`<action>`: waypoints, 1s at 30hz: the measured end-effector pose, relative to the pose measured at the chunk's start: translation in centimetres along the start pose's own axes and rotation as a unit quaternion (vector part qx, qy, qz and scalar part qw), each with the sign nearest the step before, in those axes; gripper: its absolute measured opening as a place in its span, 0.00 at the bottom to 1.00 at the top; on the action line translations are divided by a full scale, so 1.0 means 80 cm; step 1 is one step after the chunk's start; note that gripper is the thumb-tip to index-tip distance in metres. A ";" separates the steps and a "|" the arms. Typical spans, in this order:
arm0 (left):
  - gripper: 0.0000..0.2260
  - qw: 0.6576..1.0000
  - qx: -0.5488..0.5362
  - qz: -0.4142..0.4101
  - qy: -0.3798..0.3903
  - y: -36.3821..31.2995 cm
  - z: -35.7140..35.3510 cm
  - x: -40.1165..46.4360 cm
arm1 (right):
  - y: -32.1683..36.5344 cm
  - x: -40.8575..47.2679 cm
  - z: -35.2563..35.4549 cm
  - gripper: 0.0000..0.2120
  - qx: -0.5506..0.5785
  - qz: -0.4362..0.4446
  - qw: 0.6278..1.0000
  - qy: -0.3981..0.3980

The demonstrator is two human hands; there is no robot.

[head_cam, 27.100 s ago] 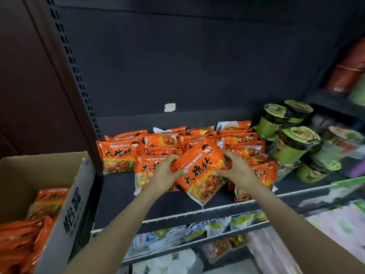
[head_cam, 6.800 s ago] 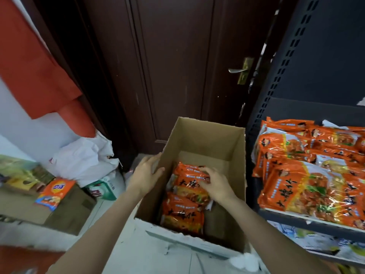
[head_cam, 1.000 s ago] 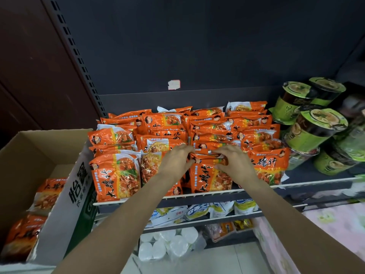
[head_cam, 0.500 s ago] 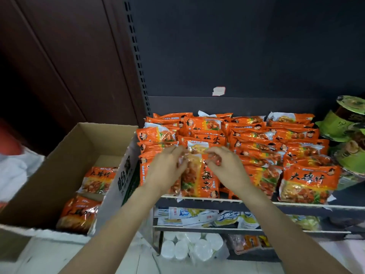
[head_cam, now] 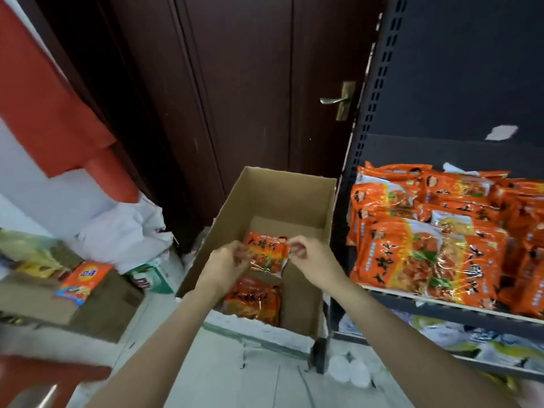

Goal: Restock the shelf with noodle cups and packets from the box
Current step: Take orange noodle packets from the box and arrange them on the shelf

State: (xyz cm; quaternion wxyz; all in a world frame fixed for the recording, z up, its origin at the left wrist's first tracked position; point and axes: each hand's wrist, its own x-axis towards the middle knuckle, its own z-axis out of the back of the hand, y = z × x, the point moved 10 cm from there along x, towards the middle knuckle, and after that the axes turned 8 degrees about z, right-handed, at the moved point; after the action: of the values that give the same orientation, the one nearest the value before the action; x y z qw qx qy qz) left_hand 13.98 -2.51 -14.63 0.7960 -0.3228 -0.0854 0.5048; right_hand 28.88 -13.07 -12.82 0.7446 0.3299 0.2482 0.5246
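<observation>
The left hand (head_cam: 226, 262) and the right hand (head_cam: 309, 257) hang over the open cardboard box (head_cam: 273, 201), fingers curled; the left hand's fingertips lie against the left edge of an orange noodle packet (head_cam: 266, 254), and the right hand's thumb and forefinger are drawn together at the packet's upper right corner; motion blur hides whether either hand truly pinches the wrapper, so I cannot tell; the packet lies flat in the box, its printed face up; a second orange packet (head_cam: 253, 300) lies nearer in the same box, just below the first; the far part of the box floor shows bare cardboard.

To the right of the box stands the dark metal shelf (head_cam: 441, 309), its perforated upright just beside the box wall; stacked orange noodle packets (head_cam: 426, 251) cover the shelf board in overlapping rows, reaching the front edge; a lower shelf holds pale packets, blurred.

Behind the box is a dark wooden door (head_cam: 241, 98) with a brass lever handle (head_cam: 338, 100); to the left, a red cloth (head_cam: 50, 113) hangs above a white plastic bag (head_cam: 123, 234); near that, a small orange packet (head_cam: 84, 282) rests on a brown carton (head_cam: 97, 307) on the floor.
</observation>
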 end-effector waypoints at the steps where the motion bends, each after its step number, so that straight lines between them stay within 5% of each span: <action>1: 0.10 1.000 0.006 0.005 0.030 0.013 -0.009 0.010 | -0.004 0.008 -0.021 0.14 0.006 -0.025 1.000 0.010; 7: 0.14 0.982 0.022 0.018 0.187 0.053 -0.079 0.050 | -0.048 0.024 -0.100 0.15 0.027 -0.149 0.987 0.057; 18: 0.21 0.954 0.049 0.028 0.296 0.093 -0.144 0.087 | -0.126 0.041 -0.178 0.19 0.164 -0.292 0.938 0.089; 23: 0.21 0.939 0.118 0.043 0.322 0.122 -0.160 0.089 | -0.149 0.038 -0.211 0.25 0.168 -0.317 0.926 0.122; 30: 0.16 0.944 0.149 0.031 0.294 0.125 -0.164 0.100 | -0.166 0.045 -0.203 0.21 0.176 -0.336 0.922 0.073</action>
State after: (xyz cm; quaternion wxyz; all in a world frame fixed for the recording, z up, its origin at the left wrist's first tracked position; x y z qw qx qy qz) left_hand 16.34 1.59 -32.36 0.8085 -0.3371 0.2383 0.4193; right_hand 26.65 -8.98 -33.63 0.7868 0.3135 0.4867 0.2137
